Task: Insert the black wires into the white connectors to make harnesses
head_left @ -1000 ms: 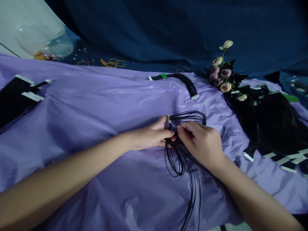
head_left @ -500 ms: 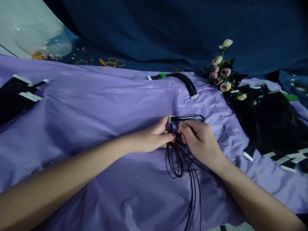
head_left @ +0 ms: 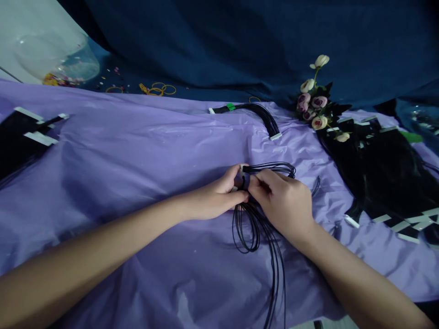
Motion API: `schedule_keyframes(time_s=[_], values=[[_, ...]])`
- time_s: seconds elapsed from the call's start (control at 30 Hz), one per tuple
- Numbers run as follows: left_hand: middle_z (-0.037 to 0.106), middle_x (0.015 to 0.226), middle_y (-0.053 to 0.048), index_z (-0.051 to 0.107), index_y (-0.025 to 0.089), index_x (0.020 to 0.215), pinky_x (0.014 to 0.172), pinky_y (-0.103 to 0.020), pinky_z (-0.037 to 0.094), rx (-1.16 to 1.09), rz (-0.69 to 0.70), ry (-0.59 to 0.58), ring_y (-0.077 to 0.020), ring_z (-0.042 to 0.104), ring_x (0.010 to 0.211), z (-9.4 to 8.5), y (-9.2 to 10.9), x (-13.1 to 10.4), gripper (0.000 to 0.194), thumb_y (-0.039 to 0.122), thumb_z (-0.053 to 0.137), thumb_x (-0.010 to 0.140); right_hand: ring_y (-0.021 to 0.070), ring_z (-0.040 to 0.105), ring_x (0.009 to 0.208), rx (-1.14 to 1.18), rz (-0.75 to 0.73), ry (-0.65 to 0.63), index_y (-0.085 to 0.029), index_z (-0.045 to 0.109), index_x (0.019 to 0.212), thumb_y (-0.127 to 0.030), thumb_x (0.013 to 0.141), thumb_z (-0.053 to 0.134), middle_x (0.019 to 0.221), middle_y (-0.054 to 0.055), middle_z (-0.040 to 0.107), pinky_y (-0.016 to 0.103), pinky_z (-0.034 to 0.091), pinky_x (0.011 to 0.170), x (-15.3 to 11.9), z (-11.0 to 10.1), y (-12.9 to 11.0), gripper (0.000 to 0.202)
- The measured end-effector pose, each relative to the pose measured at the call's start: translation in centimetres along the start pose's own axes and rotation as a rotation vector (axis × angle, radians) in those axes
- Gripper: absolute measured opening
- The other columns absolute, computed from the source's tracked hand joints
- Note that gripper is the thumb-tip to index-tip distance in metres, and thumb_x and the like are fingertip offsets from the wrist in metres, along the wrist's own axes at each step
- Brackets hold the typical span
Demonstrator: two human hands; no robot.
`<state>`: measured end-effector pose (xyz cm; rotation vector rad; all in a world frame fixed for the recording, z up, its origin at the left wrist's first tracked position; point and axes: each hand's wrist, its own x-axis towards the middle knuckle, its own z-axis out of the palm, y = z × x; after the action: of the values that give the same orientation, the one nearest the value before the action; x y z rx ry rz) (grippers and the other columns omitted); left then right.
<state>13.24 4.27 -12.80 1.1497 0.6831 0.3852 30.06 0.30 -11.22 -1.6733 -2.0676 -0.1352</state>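
Near the middle of the purple sheet (head_left: 137, 151), my left hand (head_left: 219, 194) is closed on a bundle of thin black wires (head_left: 252, 228) that has a white connector (head_left: 243, 168) by the fingertips. Loops of wire hang below the hand, and longer strands run toward the bottom edge. Another loop sticks out to the right above my right hand (head_left: 286, 201). That hand is closed in a pinch at the bundle, close to the left thumb. Its fingertips and the bit of wire between them are partly hidden.
A short black cable with green tape (head_left: 264, 114) lies behind the hands. Piles of black cables with white connectors lie at right (head_left: 380, 173) and far left (head_left: 17, 141). Artificial flowers (head_left: 318, 103), yellow rubber bands (head_left: 157, 89) and a clear plastic container (head_left: 75, 64) are at the back.
My right hand has shifted slightly and turned at the bundle, its fingers now nearer the left thumb. The left hand keeps its hold. The whole view has moved slightly.
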Motion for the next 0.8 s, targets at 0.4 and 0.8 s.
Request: schedule_keyframes(time_s=[0.4,0.8], values=[[0.052,0.096,0.0,0.048,0.023,0.117,0.086,-0.033,0.045,-0.314,-0.083,-0.025,-0.0116,0.052,0.089,0.1,0.3,0.1,0.039,0.007,0.055,0.082,0.0112,0.065,0.071,-0.095,-0.471,0.145,-0.017,0.07,0.101,-0.014,0.089,0.059,0.083,0.0,0.072,0.025,0.041,0.061,0.4,-0.1,2.1,0.016],[0.054,0.103,-0.002,0.055,0.023,0.115,0.089,-0.037,0.045,-0.377,-0.121,0.023,-0.0128,0.054,0.092,0.1,0.1,0.1,0.038,0.009,0.058,0.08,0.012,0.065,0.076,-0.135,-0.505,0.094,-0.019,0.069,0.094,-0.017,0.094,0.051,0.086,-0.001,0.072,0.026,0.041,0.067,1.0,0.0,1.9,0.018]])
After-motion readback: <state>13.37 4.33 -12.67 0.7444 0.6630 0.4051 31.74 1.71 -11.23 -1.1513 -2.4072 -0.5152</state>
